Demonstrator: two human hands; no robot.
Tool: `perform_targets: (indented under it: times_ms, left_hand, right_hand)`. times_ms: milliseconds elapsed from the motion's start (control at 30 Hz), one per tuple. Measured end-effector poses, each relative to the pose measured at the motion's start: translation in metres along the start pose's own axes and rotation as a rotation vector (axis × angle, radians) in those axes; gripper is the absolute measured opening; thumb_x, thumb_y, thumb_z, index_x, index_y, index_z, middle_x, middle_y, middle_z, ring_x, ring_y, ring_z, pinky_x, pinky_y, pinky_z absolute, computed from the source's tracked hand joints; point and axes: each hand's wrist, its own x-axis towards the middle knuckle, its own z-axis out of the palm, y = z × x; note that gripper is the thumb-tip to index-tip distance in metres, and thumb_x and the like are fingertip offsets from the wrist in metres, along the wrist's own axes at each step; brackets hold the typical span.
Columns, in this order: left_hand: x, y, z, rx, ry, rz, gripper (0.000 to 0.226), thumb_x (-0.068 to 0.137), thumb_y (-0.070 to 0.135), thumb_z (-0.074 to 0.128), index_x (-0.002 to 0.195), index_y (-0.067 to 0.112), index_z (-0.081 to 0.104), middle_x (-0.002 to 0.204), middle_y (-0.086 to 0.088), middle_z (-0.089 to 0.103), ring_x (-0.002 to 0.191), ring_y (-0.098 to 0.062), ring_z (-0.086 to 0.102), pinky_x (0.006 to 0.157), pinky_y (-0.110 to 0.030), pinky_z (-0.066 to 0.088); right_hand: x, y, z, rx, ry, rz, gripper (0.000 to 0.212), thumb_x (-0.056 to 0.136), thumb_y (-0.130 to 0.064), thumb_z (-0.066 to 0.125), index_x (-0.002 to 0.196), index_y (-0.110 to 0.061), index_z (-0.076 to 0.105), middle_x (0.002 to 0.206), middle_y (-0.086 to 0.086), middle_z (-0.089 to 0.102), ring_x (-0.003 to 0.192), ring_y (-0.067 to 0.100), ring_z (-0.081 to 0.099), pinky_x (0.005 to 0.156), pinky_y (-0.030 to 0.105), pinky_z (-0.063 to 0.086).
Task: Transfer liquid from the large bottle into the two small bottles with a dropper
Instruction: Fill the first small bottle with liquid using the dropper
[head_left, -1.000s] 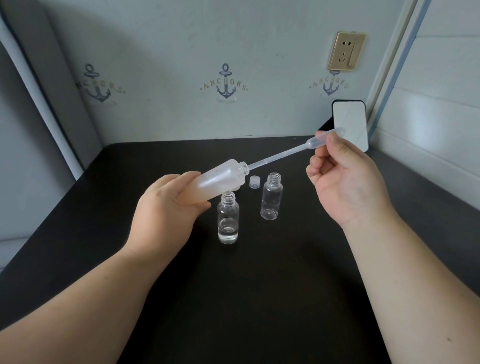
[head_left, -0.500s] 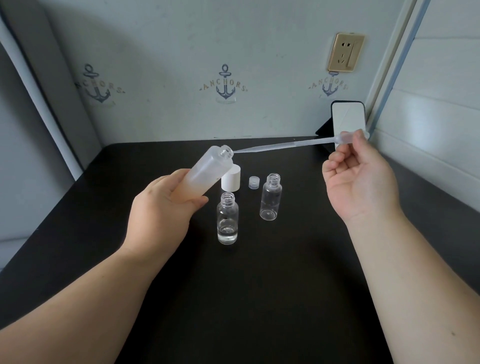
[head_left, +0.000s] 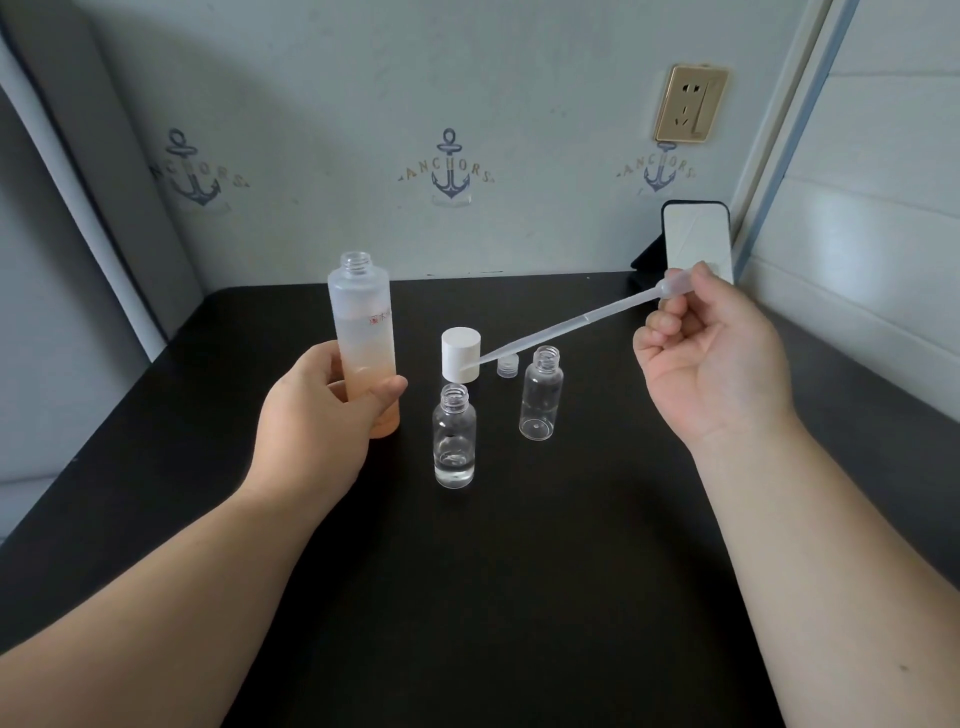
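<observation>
While upright in curled left fingers (head_left: 387, 387), large bottle (head_left: 363, 332); dropper (head_left: 571, 325) pinched in right hand (head_left: 711, 353).

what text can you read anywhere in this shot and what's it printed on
"ANCHORS": across the middle anchor emblem on the back wall.
"ANCHORS": on the right anchor emblem below the wall socket.
"NCHORS": on the left anchor emblem; its first letter is not legible.
Small red characters on the large bottle held by the left hand: too small to read.
The dropper, small bottles and caps show no text.
</observation>
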Motion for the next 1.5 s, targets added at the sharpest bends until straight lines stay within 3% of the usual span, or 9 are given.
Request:
perform_targets:
  times_ms: [333,567,700,800,900,1067,1267,1500]
  left_hand:
    - [-0.004,0.007,-0.002,-0.055,-0.023,-0.018,0.05,0.082,0.05,0.076,0.124,0.04,0.05,0.096,0.031,0.054,0.086,0.008,0.055,0.066,-0.014,0.039]
    - [-0.012,0.013,-0.013,-0.137,0.093,-0.025,0.042,0.085,0.025,0.074,0.118,0.039,0.052,0.103,0.02,0.061,0.091,0.004,0.062,0.069,-0.02,0.048]
    - [-0.018,0.016,-0.02,-0.139,0.161,0.039,0.025,0.088,0.017,0.069,0.1,0.036,0.06,0.091,0.016,0.062,0.082,-0.001,0.061,0.066,-0.021,0.045]
    - [-0.027,0.019,-0.018,-0.161,0.043,0.119,0.024,0.088,0.012,0.067,0.091,0.036,0.066,0.089,0.017,0.066,0.078,-0.006,0.063,0.063,-0.023,0.05]
    - [-0.032,0.02,-0.014,-0.168,-0.202,0.184,0.033,0.084,0.004,0.066,0.097,0.034,0.07,0.092,0.014,0.072,0.075,-0.011,0.063,0.066,-0.023,0.054]
    - [-0.028,0.016,-0.011,-0.026,-0.504,0.204,0.036,0.078,0.03,0.071,0.111,0.043,0.066,0.086,0.013,0.066,0.074,-0.011,0.062,0.064,-0.021,0.051]
    - [-0.026,0.019,-0.004,0.155,-0.508,0.273,0.032,0.073,0.054,0.081,0.094,0.048,0.057,0.084,0.027,0.062,0.074,0.0,0.059,0.064,-0.011,0.045]
    - [-0.025,0.017,-0.002,0.169,-0.487,0.319,0.029,0.078,0.048,0.08,0.099,0.047,0.06,0.09,0.03,0.062,0.082,0.0,0.06,0.065,-0.012,0.046]
  right_hand:
    - [0.001,0.002,0.0,-0.045,-0.023,0.008,0.012,0.096,-0.017,0.062,0.089,-0.008,0.065,0.069,-0.002,0.06,0.058,0.01,0.046,0.059,0.021,0.039]
    - [0.0,0.001,0.001,-0.049,-0.023,0.004,0.015,0.097,-0.017,0.062,0.087,-0.007,0.068,0.068,-0.001,0.06,0.057,0.011,0.046,0.058,0.021,0.039]
    - [-0.001,0.001,0.001,-0.061,-0.031,0.002,0.015,0.097,-0.018,0.063,0.088,-0.007,0.069,0.069,-0.001,0.061,0.056,0.011,0.045,0.058,0.021,0.039]
    - [-0.001,0.002,0.002,-0.061,-0.027,0.005,0.015,0.095,-0.018,0.064,0.086,-0.007,0.071,0.068,0.0,0.059,0.055,0.012,0.045,0.057,0.022,0.04]
    - [-0.001,0.001,0.001,-0.07,-0.038,-0.001,0.013,0.094,-0.018,0.065,0.087,-0.008,0.07,0.07,-0.001,0.061,0.059,0.011,0.046,0.058,0.021,0.04]
    - [-0.002,0.002,0.0,-0.084,-0.044,-0.005,0.014,0.094,-0.02,0.065,0.087,-0.009,0.069,0.07,-0.002,0.061,0.058,0.011,0.045,0.059,0.022,0.039]
    - [-0.002,0.002,0.002,-0.079,-0.039,-0.002,0.019,0.093,-0.021,0.066,0.08,-0.01,0.075,0.068,-0.001,0.059,0.056,0.013,0.045,0.057,0.022,0.04]
    - [-0.001,0.002,0.002,-0.061,-0.037,0.006,0.022,0.094,-0.021,0.067,0.078,-0.011,0.078,0.068,-0.001,0.058,0.055,0.012,0.046,0.056,0.022,0.041]
